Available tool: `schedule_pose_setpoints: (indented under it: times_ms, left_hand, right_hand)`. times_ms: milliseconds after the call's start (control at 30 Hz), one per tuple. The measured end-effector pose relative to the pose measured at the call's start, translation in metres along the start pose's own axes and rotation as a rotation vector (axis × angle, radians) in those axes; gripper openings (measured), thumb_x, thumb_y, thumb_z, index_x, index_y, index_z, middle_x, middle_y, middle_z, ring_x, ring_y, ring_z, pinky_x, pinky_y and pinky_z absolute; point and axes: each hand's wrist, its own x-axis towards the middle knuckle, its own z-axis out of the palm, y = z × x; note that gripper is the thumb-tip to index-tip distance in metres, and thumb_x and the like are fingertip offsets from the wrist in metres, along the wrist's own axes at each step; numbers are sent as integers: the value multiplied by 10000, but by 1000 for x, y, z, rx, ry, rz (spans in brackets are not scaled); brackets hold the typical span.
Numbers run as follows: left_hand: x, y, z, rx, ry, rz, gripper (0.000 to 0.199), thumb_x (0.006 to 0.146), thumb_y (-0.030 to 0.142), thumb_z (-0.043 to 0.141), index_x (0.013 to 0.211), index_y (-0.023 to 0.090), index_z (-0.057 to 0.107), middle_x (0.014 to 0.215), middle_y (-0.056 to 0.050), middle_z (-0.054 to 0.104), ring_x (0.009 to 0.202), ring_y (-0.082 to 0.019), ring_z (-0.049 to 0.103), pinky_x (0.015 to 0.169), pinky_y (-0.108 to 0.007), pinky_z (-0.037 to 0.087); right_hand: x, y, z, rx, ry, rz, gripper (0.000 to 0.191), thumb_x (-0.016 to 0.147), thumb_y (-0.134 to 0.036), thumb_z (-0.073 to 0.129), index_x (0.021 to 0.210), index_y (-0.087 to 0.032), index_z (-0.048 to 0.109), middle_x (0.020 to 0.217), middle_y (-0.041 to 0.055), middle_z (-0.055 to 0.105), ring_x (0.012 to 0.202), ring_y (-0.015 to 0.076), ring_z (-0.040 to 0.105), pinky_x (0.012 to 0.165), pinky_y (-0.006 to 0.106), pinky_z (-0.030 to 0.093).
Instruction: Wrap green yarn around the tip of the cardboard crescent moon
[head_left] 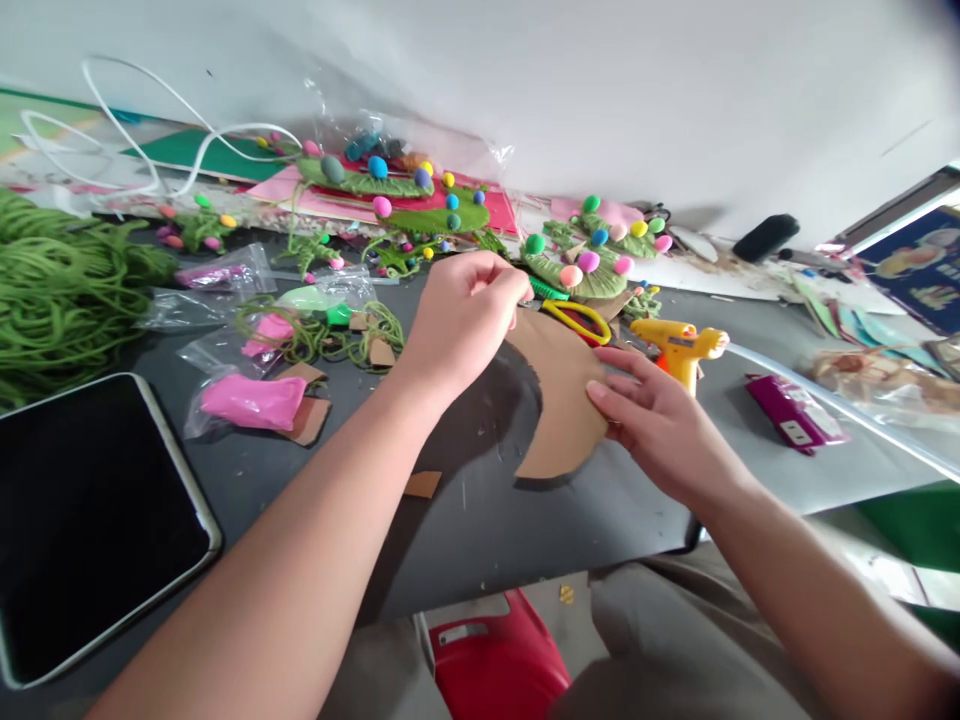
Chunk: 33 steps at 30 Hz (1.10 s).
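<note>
Cardboard crescent [566, 400]: 1, right hand [664, 425] holding, left hand [469, 315] beside.

Matt cardboard [574, 400], smooth dark counter [480, 550]
We see a slightly rough cut edge on the cardboard — and glossy yellow plastic on the glue gun [679, 345]. The green yarn [67, 290] looks fibrous, the clear plastic bag [196, 412] crinkled and shiny, the tablet [97, 520] smooth and glossy.

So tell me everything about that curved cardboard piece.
The cardboard piece is plain brown, flat and thin, a broad crescent with a slightly rough inner edge. Its hollow side faces left, over the dark tabletop. Your right hand pinches its outer edge, thumb on top; your left hand is at its upper end, contact unclear.
</note>
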Motion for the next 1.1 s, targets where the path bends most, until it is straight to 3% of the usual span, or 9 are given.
schedule_pose_setpoints:
  times_ms: [133,233,333,433,533,700,833,967,1100]
  left_hand:
    - [6,-16,-10,182,-15,24,173,846,235,623,677,205,648,628,-19,609,552,-150,488,543,-302,358]
    - [8,-25,-13,469,-61,60,137,829,212,618,698,213,659,712,-38,680,643,-187,568,615,-319,400]
    - [7,-31,-12,728,-178,-1,62,802,196,642,754,223,670,795,-52,719,696,-218,616,642,-338,407]
    - [6,-35,-12,803,-264,-57,36,793,193,667,800,228,666,825,-55,728,715,-228,636,650,-344,419]
    - [7,-37,-12,794,-254,-34,73,820,155,636,833,222,662,870,-67,742,775,-235,664,699,-348,453]
    - [5,-35,-10,836,-197,45,114,891,155,575,894,212,674,986,-100,757,873,-250,687,784,-369,493]
    - [2,-17,-38,970,-103,72,169,872,154,590,977,219,704,1124,-127,735,993,-305,674,843,-424,507]
    - [6,1,-86,1108,103,-113,379,720,133,729,1083,237,712,1255,-168,677,1140,-399,610,924,-522,492]
    - [12,-6,-97,1131,59,-308,437,592,114,823,1000,258,758,1169,-171,707,1150,-456,593,946,-588,462]
  right_hand:
    - [3,1,7,-373,20,-111,491,804,-509,809,1187,-245,653,890,12,692,601,142,607,535,299,501]
    - [6,-2,10,-705,40,-261,370,861,-489,747,1127,-239,684,776,-1,666,573,145,540,560,320,450]
    - [7,-9,18,-819,13,-371,315,911,-445,687,1133,-222,695,830,24,697,674,176,599,653,344,486]
    - [10,-12,31,-909,-103,-508,363,926,-477,665,1175,-215,703,1125,99,728,965,262,681,843,407,529]
    - [15,-9,43,-1087,-162,-588,384,972,-462,594,1237,-209,706,1389,140,644,1227,358,613,1002,519,480]
    - [33,-2,56,-1181,-57,-604,384,1030,-378,461,1284,-213,697,1466,142,612,1280,393,555,964,568,458]
    - [44,-3,63,-1165,-16,-614,359,1022,-307,440,1234,-211,713,1469,144,614,1247,392,551,916,552,453]
    - [46,-4,69,-1135,-47,-614,379,1021,-250,400,1219,-198,720,1450,148,621,1266,389,537,931,552,444]
    - [48,-5,74,-1048,-45,-638,364,1011,-246,416,1201,-185,720,1422,149,635,1292,376,537,970,553,443]
